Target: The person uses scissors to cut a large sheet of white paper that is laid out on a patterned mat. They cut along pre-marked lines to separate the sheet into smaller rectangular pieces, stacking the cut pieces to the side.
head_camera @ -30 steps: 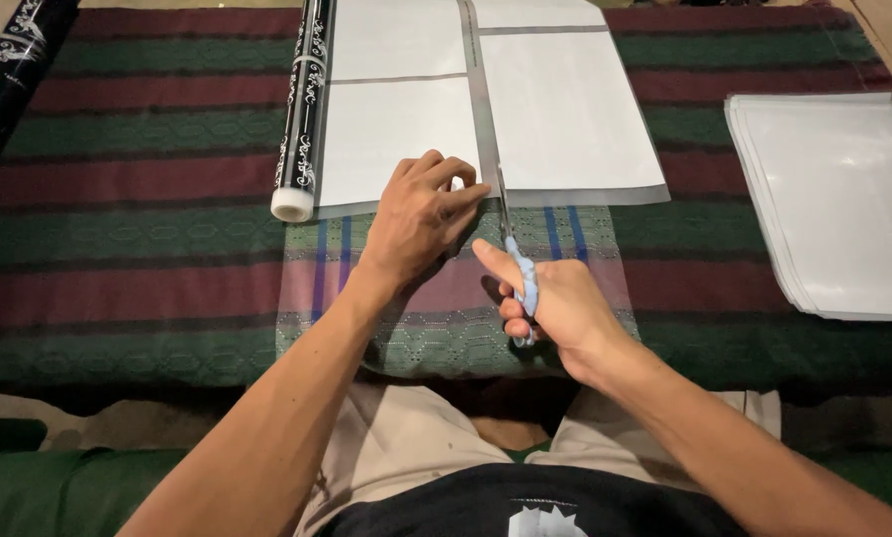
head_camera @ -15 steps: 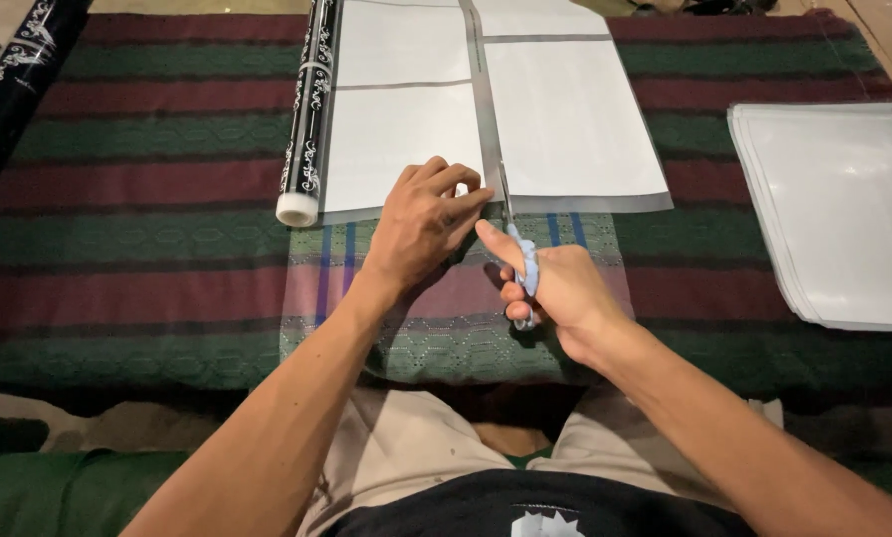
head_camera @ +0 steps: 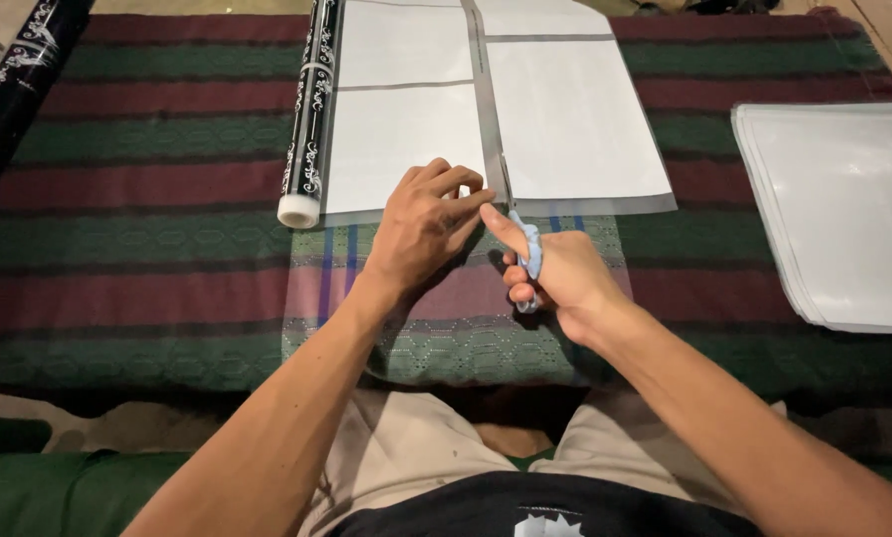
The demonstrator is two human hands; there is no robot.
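Scissors (head_camera: 525, 261), light blue handles: gripped in right hand (head_camera: 555, 280), fingers closed through the handle loops, index finger extended forward along the top toward the blades. Blades point away from the body and meet the near edge of the plastic sheet (head_camera: 495, 119), at the grey seam line running lengthwise between two white panels. Blade opening too small to tell.

Left hand (head_camera: 421, 231): palm down, flat on the sheet just left of the seam, fingers bent, fingertips (head_camera: 471, 189) pressing the material beside the blades. Holds nothing; pins the sheet only. Both hands nearly touching at the cut line.

Plastic sheet: laid out flat across the striped cloth (head_camera: 147, 199), extending from the roll (head_camera: 308, 109) toward the right. White rectangular panels separated by grey seams; a transparent margin on the near side, cloth pattern visible through it, reaching toward the body and under both hands.

Roll: dark with white ornament, white core end facing the body, lying lengthwise at the left edge of the sheet, touching it.

Second dark roll (head_camera: 13, 94): far left, lying at an angle on the cloth, well apart from the hands.

Stack of cut white sheets (head_camera: 834, 209): right side of the cloth, well apart from the scissors, edges roughly aligned.

Striped cloth: dark green and maroon bands, covers the whole work surface.

Forearms bare, converging from the lower corners toward the seam. Light trousers and dark shirt visible at the bottom edge.
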